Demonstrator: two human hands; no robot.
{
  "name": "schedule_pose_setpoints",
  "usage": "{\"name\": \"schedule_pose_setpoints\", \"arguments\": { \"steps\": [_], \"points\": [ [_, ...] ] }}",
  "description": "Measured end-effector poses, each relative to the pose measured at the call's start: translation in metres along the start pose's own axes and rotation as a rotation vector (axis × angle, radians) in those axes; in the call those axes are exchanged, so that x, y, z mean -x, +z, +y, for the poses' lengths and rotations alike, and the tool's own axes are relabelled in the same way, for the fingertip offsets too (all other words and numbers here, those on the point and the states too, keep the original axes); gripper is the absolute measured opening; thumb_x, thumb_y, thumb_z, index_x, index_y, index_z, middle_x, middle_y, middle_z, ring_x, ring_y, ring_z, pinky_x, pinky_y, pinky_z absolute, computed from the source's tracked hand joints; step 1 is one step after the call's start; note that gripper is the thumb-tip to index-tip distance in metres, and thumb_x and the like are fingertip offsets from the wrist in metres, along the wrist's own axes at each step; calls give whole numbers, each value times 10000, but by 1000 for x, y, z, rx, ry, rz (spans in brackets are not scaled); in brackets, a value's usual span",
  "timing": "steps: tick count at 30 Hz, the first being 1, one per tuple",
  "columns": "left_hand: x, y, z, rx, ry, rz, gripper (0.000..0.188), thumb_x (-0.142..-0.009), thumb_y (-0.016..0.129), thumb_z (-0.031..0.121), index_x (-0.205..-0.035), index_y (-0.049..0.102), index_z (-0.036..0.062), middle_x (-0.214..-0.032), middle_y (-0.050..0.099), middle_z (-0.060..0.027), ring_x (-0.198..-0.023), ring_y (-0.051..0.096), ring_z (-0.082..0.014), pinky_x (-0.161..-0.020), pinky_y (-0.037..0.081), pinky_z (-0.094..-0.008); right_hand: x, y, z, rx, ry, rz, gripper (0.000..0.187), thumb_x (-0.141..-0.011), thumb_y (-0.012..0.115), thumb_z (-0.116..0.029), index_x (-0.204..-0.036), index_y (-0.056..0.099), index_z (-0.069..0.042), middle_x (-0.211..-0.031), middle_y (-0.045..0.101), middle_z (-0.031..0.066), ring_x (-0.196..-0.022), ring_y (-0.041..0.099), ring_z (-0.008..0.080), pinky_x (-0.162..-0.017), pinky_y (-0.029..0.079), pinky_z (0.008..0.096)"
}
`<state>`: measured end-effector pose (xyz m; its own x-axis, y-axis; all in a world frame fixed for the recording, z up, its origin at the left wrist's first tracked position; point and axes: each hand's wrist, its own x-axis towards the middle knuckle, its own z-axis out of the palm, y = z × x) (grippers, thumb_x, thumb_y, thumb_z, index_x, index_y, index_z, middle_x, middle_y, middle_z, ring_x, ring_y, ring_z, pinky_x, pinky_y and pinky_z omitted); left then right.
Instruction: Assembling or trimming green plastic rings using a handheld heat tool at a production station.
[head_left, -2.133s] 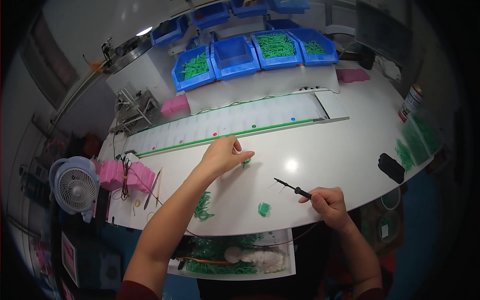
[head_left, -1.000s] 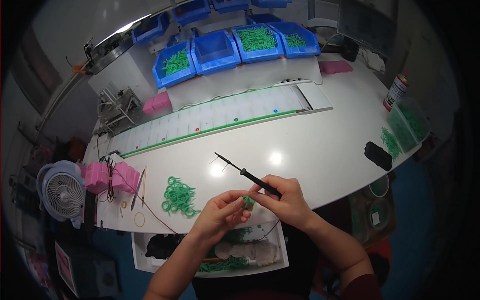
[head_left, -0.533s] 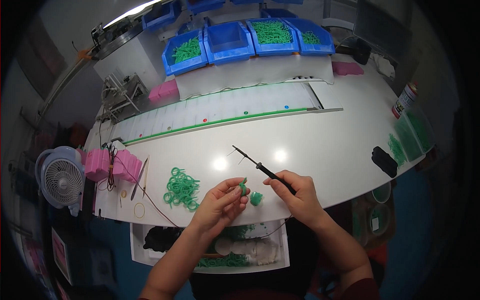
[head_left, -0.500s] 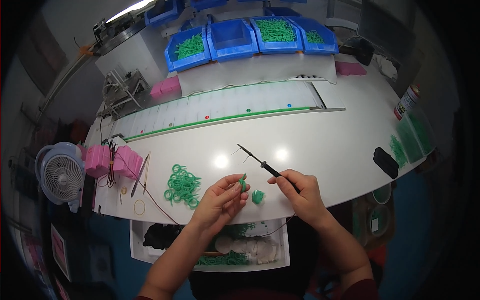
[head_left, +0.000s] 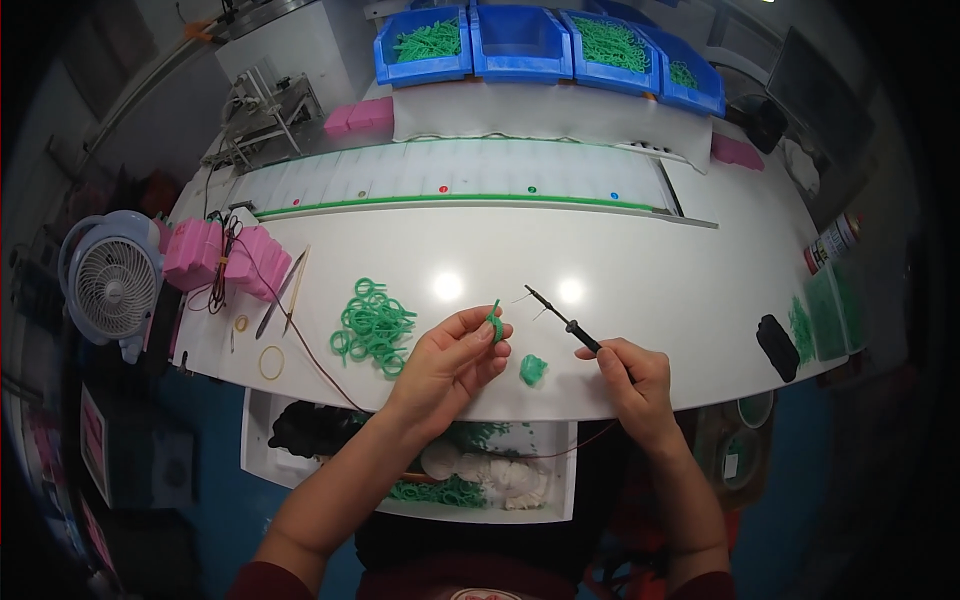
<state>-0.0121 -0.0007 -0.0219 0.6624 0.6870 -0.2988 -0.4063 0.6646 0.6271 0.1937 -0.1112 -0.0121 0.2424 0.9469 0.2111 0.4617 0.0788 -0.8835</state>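
My left hand [head_left: 455,357] pinches a thin green ring [head_left: 497,325] between thumb and fingers, seen nearly edge-on above the white table. My right hand [head_left: 638,388] grips a wax pen [head_left: 571,327] by its black handle. The pen's thin dark tip, with fine wires beside it, points up and left, apart from the ring. A green waxy lump [head_left: 533,370] lies on the table between my hands. To the left of my left hand is a loose pile of green rings [head_left: 375,325], some with short stems.
A thin cord [head_left: 312,360] runs from pink blocks [head_left: 255,262] over the table edge. An open drawer [head_left: 560,470] below holds green pieces and white material. Fan [head_left: 116,272] stands left; blue bins [head_left: 520,45] sit behind a white strip [head_left: 450,165]. A black object [head_left: 777,348] lies right.
The whole view has shifted as my head moved. My right hand has drawn the wax pen slightly right, away from the ring. My left hand still pinches the ring.
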Motion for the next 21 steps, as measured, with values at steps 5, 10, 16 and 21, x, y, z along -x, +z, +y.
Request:
{"name": "schedule_pose_setpoints", "arguments": {
  "steps": [5, 10, 16, 21],
  "points": [
    [0, 1, 0, 8, -1, -17, 235, -924, 549, 78, -1153, 514, 38, -1003, 572, -67, -850, 570, -111, -760, 521, -217, 1, -1, 0, 19, -3, 3, 187, -909, 545, -117, -902, 685, 8, -524, 472, 8, -467, 352, 55, -433, 277, 244],
    [-2, 1, -1, 4, -5, 17, 229, -920, 553, 71, -1144, 519, 37, -999, 572, -70, -843, 573, -116, -743, 532, -219, 2, -2, 2, -1, -37, 12, 177, -898, 554, -106, -901, 679, 20, -587, 557, 50, -486, 425, 78, -457, 334, 246],
    [-1, 0, 3, 33, -26, -10, 231, -924, 541, 63, -1151, 515, 33, -994, 566, -77, -836, 572, -120, -736, 536, -222, 4, -4, 3, 52, -103, 27, 156, -876, 573, -93, -894, 671, 28, -707, 649, 121, -540, 561, 157, -514, 427, 265],
    [-2, 0, 2, 26, -24, -1, 238, -925, 540, 62, -1158, 509, 31, -995, 564, -79, -830, 567, -121, -731, 529, -218, 5, -6, 1, 87, -90, -2, 145, -853, 600, -94, -879, 661, 35, -757, 664, 150, -610, 632, 231, -564, 478, 292]
  ]
}}
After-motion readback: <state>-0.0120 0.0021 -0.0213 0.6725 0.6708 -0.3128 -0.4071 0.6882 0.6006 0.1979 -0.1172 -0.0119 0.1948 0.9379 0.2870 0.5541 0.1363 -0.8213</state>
